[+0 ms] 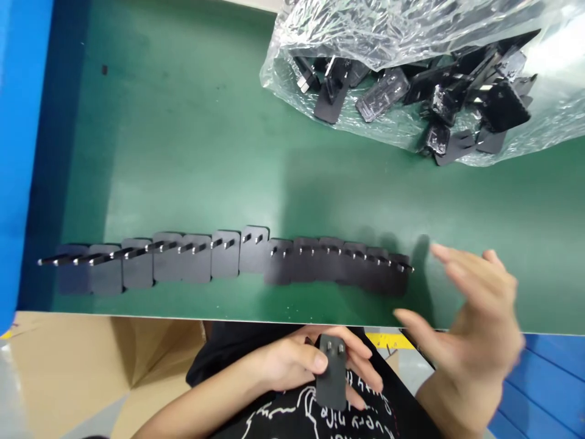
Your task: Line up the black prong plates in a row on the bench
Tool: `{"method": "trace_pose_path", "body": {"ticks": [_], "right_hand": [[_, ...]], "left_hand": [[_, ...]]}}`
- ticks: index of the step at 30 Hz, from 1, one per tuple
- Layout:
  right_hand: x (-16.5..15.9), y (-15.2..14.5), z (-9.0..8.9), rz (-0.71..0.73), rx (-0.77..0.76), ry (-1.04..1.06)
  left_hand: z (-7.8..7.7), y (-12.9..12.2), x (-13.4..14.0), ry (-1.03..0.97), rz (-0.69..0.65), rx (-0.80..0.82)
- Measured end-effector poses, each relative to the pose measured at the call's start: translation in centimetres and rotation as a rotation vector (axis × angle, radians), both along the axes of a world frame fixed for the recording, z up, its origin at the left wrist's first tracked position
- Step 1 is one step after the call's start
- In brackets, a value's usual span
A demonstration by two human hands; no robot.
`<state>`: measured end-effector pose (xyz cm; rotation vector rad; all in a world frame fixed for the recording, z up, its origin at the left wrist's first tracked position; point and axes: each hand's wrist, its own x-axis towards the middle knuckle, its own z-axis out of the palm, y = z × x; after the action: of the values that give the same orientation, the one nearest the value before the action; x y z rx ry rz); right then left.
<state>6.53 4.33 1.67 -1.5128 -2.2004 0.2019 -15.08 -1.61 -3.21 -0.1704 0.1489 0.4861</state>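
My left hand [292, 364] is in front of my body, below the table edge. Its thumb and fingers grip a black two-pin plug [332, 378], with the pins at the top end. To the right, my right hand [479, 317] hovers over the table edge, thumb and fingers apart, with nothing between them. It is slightly blurred. Close to its fingertips lies the right end of a row of black two-pin plugs [226, 259]. They lie side by side along the near part of the table, pins pointing up.
A clear plastic bag [402, 36] with several loose black plug parts [382, 94] lies open at the far right of the green table [192, 140]. A blue panel [22, 134] borders the left side. Cardboard [68, 366] stands below the near edge, at left.
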Motion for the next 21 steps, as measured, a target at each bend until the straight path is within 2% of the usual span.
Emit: {"method": "trace_pose_path", "body": {"ticks": [3, 6, 10, 13, 17, 21], "right_hand": [[-3.2, 1.3, 1.0, 0.169, -0.122, -0.124], [-4.6, 1.7, 1.7, 0.172, -0.152, -0.069], [-4.4, -0.1, 3.2, 0.326, -0.217, 0.092], [-4.7, -1.8, 3.8, 0.455, -0.272, 0.059], [-6.1, -2.9, 3.5, 0.431, -0.311, 0.058], [-7.1, -3.5, 3.4, 0.368, -0.237, 0.109]], "left_hand": [[0.0, -0.1, -0.6, -0.057, 0.034, 0.028], [0.2, -0.2, -1.0, -0.096, 0.083, 0.017], [0.6, -0.5, -1.3, -0.023, 0.105, -0.073], [0.7, -0.9, -1.6, 0.093, 0.066, -0.116], [1.3, -0.8, -2.0, 0.154, 0.062, -0.146], [2.3, -0.2, -2.2, 0.048, 0.108, -0.204]]}}
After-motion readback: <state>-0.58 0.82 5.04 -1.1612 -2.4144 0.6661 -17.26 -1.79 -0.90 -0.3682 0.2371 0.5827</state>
